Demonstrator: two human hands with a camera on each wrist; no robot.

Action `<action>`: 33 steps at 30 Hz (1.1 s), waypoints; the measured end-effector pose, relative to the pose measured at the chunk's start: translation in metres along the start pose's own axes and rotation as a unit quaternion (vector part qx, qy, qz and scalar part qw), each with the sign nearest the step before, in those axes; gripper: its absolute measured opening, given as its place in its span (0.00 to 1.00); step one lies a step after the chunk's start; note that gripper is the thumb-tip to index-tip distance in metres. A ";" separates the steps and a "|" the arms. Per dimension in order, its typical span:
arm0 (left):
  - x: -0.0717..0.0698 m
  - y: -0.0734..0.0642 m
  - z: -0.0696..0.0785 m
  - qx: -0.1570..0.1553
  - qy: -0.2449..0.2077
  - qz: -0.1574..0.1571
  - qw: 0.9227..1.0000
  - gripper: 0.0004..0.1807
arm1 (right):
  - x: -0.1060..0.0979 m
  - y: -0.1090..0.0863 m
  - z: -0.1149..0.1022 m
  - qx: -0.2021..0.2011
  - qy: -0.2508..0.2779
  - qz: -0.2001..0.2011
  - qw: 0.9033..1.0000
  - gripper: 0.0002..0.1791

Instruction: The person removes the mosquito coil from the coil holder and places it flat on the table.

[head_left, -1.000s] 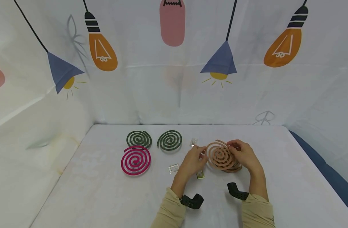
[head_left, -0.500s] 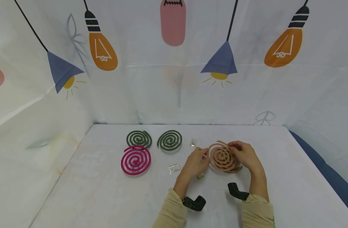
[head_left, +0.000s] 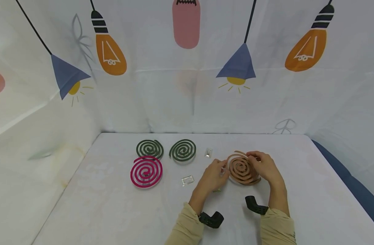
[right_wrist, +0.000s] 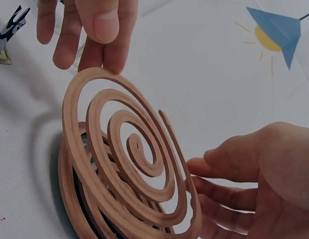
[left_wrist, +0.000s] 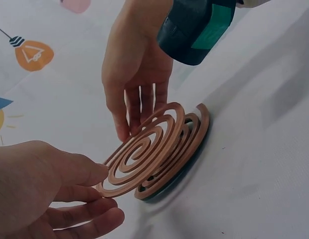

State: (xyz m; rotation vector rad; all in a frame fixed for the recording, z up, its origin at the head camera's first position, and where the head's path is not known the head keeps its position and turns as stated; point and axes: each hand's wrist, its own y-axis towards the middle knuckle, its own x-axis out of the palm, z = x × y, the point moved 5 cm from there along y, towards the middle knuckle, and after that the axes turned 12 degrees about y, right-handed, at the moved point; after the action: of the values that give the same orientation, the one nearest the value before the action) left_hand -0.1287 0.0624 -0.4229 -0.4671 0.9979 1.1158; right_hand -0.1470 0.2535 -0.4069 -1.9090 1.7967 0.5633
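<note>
A brown mosquito coil (head_left: 241,167) is held tilted between both hands, raised over the coils beneath it. My left hand (head_left: 213,177) pinches its left edge with thumb and fingers. At the opposite upper edge, the fingertips of my right hand (head_left: 264,166) grip the rim. Under it, another brown coil (left_wrist: 205,124) lies on the table, with a dark green layer along its underside. The left wrist view shows the raised coil leaning away from the lower one at an angle. In the right wrist view, its spiral (right_wrist: 72,124) faces the camera.
Two green coils (head_left: 182,150) lie at the back left; a magenta coil (head_left: 146,172) overlaps one. Small metal coil stands (head_left: 187,180) lie in mid-table, with another stand (head_left: 208,152) behind and a greenish piece (head_left: 217,190) partly behind the left hand. A printed cloth wall (head_left: 162,102) borders the table.
My left hand has moved slightly right, bringing the brown coil's left edge closer over the lower coil. The right hand has barely shifted.
</note>
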 end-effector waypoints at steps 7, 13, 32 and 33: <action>0.002 0.001 0.003 -0.002 0.017 -0.021 1.000 0.21 | 0.001 -0.002 0.000 0.003 0.006 -0.011 1.000 0.25; 0.003 0.001 0.003 -0.007 0.014 -0.034 0.999 0.21 | 0.003 -0.001 -0.001 0.005 0.007 -0.018 1.000 0.25; 0.011 -0.001 0.002 -0.023 0.079 -0.067 0.994 0.23 | 0.013 -0.001 0.003 0.027 0.009 -0.063 0.998 0.24; 0.012 -0.001 0.002 -0.024 0.080 -0.071 0.994 0.23 | 0.013 -0.001 0.004 0.030 0.010 -0.066 0.997 0.25</action>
State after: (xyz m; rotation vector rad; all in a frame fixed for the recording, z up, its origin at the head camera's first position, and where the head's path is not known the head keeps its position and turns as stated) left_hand -0.1256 0.0694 -0.4320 -0.6635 1.0616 0.9880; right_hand -0.1448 0.2453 -0.4173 -1.9803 1.6651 0.4418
